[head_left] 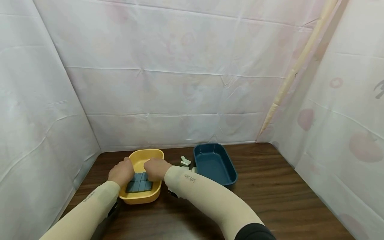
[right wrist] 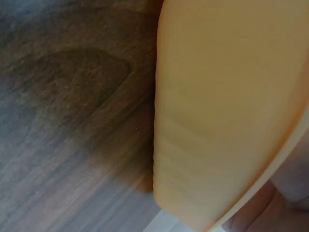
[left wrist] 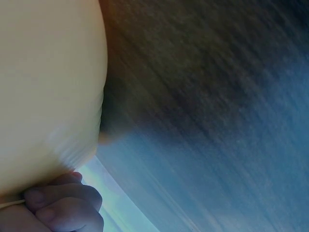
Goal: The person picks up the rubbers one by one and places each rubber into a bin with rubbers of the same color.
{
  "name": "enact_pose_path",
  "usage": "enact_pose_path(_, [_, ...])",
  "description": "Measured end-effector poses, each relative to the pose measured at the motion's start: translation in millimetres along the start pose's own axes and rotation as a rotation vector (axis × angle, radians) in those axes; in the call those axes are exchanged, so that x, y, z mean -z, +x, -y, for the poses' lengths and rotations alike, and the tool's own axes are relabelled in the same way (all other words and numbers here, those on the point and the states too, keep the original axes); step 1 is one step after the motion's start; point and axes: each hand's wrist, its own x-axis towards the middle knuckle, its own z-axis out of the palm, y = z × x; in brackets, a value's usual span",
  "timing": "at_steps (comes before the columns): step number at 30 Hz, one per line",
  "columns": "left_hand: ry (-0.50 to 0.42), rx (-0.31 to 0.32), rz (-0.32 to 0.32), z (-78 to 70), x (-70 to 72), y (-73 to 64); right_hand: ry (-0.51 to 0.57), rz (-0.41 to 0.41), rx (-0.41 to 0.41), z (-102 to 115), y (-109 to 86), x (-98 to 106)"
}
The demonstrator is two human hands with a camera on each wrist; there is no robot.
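A yellow tray [head_left: 141, 201] stands at the left of the table, with several flat blue-grey tiles [head_left: 139, 186] side by side on its bottom. My left hand [head_left: 121, 172] lies across the tray's left rim. In the left wrist view its curled fingers [left wrist: 72, 208] grip that rim beside the pale yellow outer wall. Over the right rim reaches my right hand [head_left: 156, 169], mostly inside the tray and close to the tiles. The right wrist view shows only part of its fingers [right wrist: 260, 208] behind the rim; their tips and whatever they hold are hidden.
A dark blue tray [head_left: 214, 163] stands right of the yellow one. Several small pale green pieces [head_left: 185, 161] lie between the trays, partly behind my right forearm. White patterned sheets [head_left: 180, 83] hang behind and at both sides of the brown wooden table [head_left: 270, 186].
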Motion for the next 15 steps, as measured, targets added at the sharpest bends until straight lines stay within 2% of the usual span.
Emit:
enact_pose_path(9, [0.015, 0.001, -0.005, -0.6, 1.5, -0.1, 0.016, 0.031, -0.027, 1.8, 3.1, -3.4])
enact_pose_path(15, [0.024, -0.004, -0.008, 1.5, 2.4, -2.8, 0.010, 0.017, -0.014, 4.3, 2.2, -5.4])
